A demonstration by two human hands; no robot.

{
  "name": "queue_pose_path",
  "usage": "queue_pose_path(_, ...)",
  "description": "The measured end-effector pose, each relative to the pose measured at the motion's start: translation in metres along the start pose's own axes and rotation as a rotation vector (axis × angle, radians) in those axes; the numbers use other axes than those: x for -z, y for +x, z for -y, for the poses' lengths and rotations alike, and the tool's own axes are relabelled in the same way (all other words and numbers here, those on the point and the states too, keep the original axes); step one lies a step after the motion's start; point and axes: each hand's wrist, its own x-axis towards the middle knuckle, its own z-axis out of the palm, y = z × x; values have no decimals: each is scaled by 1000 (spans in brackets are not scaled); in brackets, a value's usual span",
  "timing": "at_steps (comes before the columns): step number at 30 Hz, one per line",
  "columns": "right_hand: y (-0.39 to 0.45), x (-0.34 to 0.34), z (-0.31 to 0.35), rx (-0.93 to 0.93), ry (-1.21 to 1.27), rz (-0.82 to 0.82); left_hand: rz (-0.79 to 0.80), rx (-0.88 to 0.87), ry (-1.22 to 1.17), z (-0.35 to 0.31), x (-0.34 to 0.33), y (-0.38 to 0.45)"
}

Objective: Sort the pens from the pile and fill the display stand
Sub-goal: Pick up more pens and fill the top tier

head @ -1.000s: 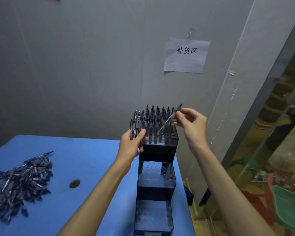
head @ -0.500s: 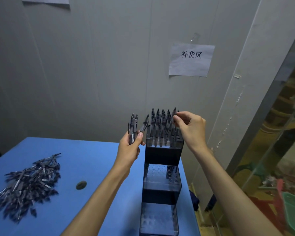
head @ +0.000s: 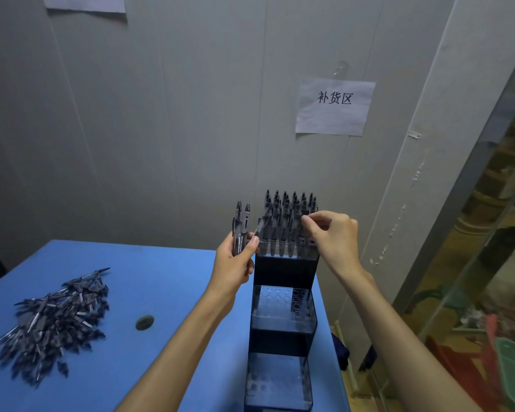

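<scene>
Pens (head: 290,221) stood upright in the top tier of a dark, three-stepped display stand (head: 283,319) at the right edge of the blue desk (head: 149,281), their clip ends up and packed in close rows. The middle tier (head: 281,303) showed open round holes, and the lowest tier (head: 277,379) likewise held no pens that could be made out. The left hand (head: 235,260) was curled around a small bunch of pens (head: 241,227), gripping them upright just beside the left wall of the top tier, thumb pressed against the barrels. The right hand (head: 332,236) reached over the tier's right side, thumb and forefinger pinched together at the top of a pen in the front right rows; whether it actually gripped that pen could not be told. A loose pile of dark pens (head: 54,319) lay well apart on the left of the desk. Between the pile and the stand sat a small dark round spot (head: 144,322). A paper sign (head: 335,107) with three handwritten characters hung on the grey wall (head: 161,114) behind.
</scene>
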Motion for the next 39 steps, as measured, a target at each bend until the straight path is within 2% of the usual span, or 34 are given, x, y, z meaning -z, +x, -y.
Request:
queue_pose_path(4,-8,6,16,-68,267,186,-7,-23,2,-1,-10,-3)
queue_pose_path(7,-13,4,22,-77,344,275,12,-38,32,-1,-19,-5)
queue_pose_path(12,-15,0,21,-184,538,237,31,-31,50,1,-26,-6)
queue_pose_path(16,0,9,18,-239,635,61,-17,-21,73,2,-21,-3)
queue_pose_path(19,15,20,11,-185,544,-92,-46,0,81,3,-14,-1)
queue_pose_path(22,24,26,3,-59,313,-140,-26,22,101,2,-10,-1)
queue_pose_path(30,26,22,-1,36,136,-115,15,11,146,1,-9,2)
queue_pose_path(39,16,8,-6,89,-9,-4,27,-52,125,-5,-6,-1)
